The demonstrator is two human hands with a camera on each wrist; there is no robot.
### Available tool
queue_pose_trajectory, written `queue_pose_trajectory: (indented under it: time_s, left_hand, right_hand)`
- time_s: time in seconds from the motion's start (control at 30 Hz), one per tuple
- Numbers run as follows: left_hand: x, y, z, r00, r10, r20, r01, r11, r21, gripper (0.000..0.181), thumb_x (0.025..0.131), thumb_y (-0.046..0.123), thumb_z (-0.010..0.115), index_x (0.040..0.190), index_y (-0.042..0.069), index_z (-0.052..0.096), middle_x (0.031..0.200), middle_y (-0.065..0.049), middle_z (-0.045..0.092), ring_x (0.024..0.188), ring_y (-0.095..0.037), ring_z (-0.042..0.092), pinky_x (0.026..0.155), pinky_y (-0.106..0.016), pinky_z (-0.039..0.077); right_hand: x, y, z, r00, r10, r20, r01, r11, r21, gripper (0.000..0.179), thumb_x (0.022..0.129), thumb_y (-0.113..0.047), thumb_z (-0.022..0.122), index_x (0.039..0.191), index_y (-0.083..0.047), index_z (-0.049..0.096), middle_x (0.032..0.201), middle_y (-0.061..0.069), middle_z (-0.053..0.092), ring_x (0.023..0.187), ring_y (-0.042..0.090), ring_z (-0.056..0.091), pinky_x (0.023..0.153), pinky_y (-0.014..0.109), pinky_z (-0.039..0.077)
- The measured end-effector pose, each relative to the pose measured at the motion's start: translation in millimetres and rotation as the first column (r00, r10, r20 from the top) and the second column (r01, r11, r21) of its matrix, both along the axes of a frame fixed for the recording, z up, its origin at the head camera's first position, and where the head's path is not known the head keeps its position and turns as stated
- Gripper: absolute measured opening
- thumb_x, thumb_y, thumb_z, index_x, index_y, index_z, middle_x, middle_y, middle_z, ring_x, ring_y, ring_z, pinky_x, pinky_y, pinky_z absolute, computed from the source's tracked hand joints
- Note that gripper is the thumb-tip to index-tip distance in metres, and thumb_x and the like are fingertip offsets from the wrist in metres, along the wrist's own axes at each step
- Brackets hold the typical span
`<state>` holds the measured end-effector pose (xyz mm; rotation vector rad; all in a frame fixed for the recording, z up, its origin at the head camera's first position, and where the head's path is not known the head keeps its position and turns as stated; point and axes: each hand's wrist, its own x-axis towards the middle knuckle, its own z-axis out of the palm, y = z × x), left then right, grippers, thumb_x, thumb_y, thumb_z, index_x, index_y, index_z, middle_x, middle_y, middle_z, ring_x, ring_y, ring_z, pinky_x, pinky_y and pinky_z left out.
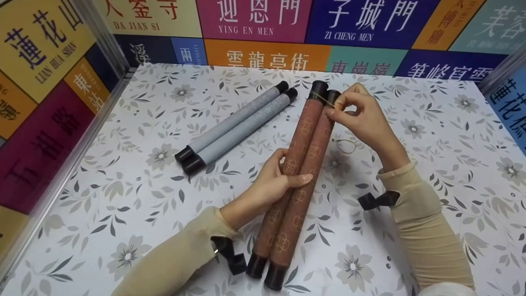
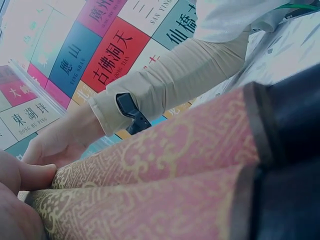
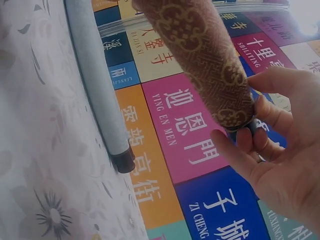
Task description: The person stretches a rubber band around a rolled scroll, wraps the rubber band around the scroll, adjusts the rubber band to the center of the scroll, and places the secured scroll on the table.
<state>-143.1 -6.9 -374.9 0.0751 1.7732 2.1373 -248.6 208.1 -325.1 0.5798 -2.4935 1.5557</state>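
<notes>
Two rolled scrolls (image 1: 305,125) with red-brown, gold-patterned covers and black end caps lie side by side, tilted across the middle of the head view. My left hand (image 1: 265,183) grips both around their middle, thumb across the top. At their far end, a thin yellowish rubber band (image 1: 322,98) runs across the black caps. My right hand (image 1: 363,115) pinches this band between thumb and fingers, beside the right cap. In the right wrist view, its fingers surround the cap end of a patterned scroll (image 3: 200,60).
Two grey-blue scrolls (image 1: 242,123) with black caps lie together on the flower-patterned table cover (image 1: 164,230), left of the hands. A thin loop (image 1: 347,153) shows below the right hand. Colourful lettered panels (image 1: 254,20) border the table's back and sides.
</notes>
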Motion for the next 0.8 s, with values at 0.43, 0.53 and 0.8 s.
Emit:
queue_pose_trajectory:
  time_s: [0.43,0.53,0.8]
  left_hand:
    - [4.4,1.0,11.4,0.999,0.016,-0.031,-0.012,0.991,0.131,0.05,0.084,0.003,0.073,0.126,0.007,0.046,0.099,-0.01,0.067,0.077,-0.016,0.069,0.072,-0.033,0.061]
    - [6.9,2.0,12.3,0.999,-0.006,-0.048,0.014,0.987,0.162,0.051,0.085,0.004,0.072,0.128,0.008,0.045,0.102,-0.011,0.067,0.079,-0.017,0.069,0.074,-0.034,0.061]
    - [10.8,3.6,12.0,0.994,-0.022,-0.104,0.04,0.985,0.166,0.054,0.087,0.006,0.071,0.134,0.01,0.045,0.105,-0.011,0.066,0.081,-0.017,0.07,0.074,-0.035,0.061]
  right_hand:
    - [2.4,2,-2.7,0.995,0.061,0.073,-0.037,0.956,-0.291,0.035,0.097,-0.02,0.063,0.075,0.007,0.063,0.07,0.004,0.059,0.07,0.017,0.062,0.068,0.032,0.062]
    - [1.3,4,-5.2,0.987,0.074,0.144,-0.022,0.944,-0.33,0.04,0.099,-0.027,0.059,0.073,0.003,0.063,0.068,0.003,0.06,0.065,0.017,0.063,0.066,0.035,0.062]
    - [-3.8,7,-8.8,0.975,0.12,0.186,-0.039,0.92,-0.391,0.06,0.1,-0.053,0.046,0.073,-0.004,0.066,0.068,0.001,0.066,0.064,0.014,0.064,0.063,0.036,0.062]
